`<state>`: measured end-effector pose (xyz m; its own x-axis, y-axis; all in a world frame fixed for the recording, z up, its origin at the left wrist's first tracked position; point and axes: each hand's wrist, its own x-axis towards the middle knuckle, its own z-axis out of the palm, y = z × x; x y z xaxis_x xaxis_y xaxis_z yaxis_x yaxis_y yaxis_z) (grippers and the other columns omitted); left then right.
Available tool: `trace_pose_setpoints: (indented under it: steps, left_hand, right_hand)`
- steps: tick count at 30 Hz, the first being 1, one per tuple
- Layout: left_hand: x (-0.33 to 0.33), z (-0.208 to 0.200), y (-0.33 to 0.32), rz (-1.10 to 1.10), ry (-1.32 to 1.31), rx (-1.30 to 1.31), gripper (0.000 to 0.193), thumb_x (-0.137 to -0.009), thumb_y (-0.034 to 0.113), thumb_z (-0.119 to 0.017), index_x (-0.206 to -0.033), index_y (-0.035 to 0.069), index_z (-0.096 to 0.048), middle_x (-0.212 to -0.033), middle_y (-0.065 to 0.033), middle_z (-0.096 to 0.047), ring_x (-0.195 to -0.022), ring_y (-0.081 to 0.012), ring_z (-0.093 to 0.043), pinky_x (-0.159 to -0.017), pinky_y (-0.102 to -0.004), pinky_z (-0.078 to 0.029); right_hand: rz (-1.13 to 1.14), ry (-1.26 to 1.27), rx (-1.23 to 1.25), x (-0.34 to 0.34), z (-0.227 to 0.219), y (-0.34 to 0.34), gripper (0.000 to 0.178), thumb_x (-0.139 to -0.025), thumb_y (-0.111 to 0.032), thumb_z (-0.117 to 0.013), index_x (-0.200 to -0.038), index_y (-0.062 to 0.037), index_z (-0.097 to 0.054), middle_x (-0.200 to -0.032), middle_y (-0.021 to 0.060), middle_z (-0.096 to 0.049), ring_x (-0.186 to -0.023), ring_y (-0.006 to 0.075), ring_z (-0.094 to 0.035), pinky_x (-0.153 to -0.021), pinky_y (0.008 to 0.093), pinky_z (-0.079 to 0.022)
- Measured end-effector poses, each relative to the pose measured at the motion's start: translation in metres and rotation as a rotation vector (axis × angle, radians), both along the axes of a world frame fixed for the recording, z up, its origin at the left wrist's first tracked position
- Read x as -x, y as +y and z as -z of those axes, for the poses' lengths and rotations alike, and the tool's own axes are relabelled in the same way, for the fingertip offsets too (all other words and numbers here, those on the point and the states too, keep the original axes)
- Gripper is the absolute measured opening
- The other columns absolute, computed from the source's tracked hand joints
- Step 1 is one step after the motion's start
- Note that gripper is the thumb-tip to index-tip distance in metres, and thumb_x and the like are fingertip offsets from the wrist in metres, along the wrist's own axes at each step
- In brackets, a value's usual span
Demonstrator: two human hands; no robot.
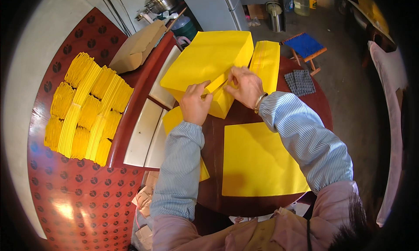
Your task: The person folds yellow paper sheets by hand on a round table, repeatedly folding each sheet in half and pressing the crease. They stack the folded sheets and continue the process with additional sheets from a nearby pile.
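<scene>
Over the near corner of a large yellow paper-like block, my left hand and my right hand are closed on a folded yellow strip, one at each end. The strip looks like paper or thin cloth; I cannot tell which. Beneath the hands, more yellow material hangs at the block's near side. A flat yellow sheet lies closer to me on the round dark red table. Right of the block rests a long yellow folded piece.
Bundles of folded yellow pieces are stacked on a red patterned surface at left. A cardboard piece leans behind them. A grey textured pad sits at the table's right edge, near a blue folding stool.
</scene>
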<state>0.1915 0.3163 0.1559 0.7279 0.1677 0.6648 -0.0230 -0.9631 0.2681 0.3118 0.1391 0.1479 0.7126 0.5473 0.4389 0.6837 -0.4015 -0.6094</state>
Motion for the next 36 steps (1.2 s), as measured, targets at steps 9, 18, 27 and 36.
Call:
trace_pose_setpoints:
  steps: [9, 18, 27, 36]
  left_hand:
    - [-0.002, -0.018, 0.006, 0.032, -0.017, -0.038, 0.034, -0.083, 0.008, -0.075, -0.117, 0.009, -0.077, -0.099, -0.0124, -0.073, -0.092, -0.032, -0.072, -0.08, -0.0396, -0.058]
    - [-0.002, -0.025, 0.012, 0.09, -0.127, -0.217, 0.037, -0.08, 0.004, -0.073, -0.117, 0.007, -0.077, -0.104, -0.0102, -0.075, -0.091, -0.0285, -0.073, -0.079, -0.0367, -0.058]
    - [-0.003, -0.036, 0.037, 0.114, -0.241, -0.315, 0.044, -0.076, -0.001, -0.073, -0.119, 0.008, -0.075, -0.107, -0.0097, -0.075, -0.094, -0.0282, -0.073, -0.08, -0.0374, -0.059]
    - [0.029, -0.107, 0.081, 0.049, -0.365, -0.157, 0.051, -0.076, -0.011, -0.071, -0.123, 0.01, -0.075, -0.106, -0.0115, -0.073, -0.09, -0.029, -0.072, -0.078, -0.0349, -0.057]
  right_hand:
    - [-0.406, -0.681, -0.051, -0.082, 0.0, 0.029, 0.051, -0.083, -0.02, -0.087, -0.131, -0.0175, -0.07, -0.135, 0.0067, -0.073, -0.133, 0.0287, -0.062, -0.12, 0.0541, -0.038]
    - [-0.205, -0.714, 0.073, -0.212, 0.018, 0.031, 0.049, -0.085, -0.006, -0.085, -0.131, -0.0178, -0.074, -0.131, 0.0042, -0.075, -0.128, 0.0249, -0.065, -0.124, 0.0511, -0.037]
    - [0.152, -0.568, 0.169, -0.245, -0.001, 0.031, 0.029, -0.104, -0.02, -0.066, -0.132, -0.0234, -0.074, -0.126, 0.0027, -0.076, -0.124, 0.0256, -0.065, -0.122, 0.0483, -0.034]
    - [0.193, -0.604, 0.205, -0.195, -0.119, 0.054, 0.024, -0.11, -0.024, -0.06, -0.131, -0.0222, -0.07, -0.121, 0.005, -0.077, -0.119, 0.0259, -0.067, -0.118, 0.0492, -0.037]
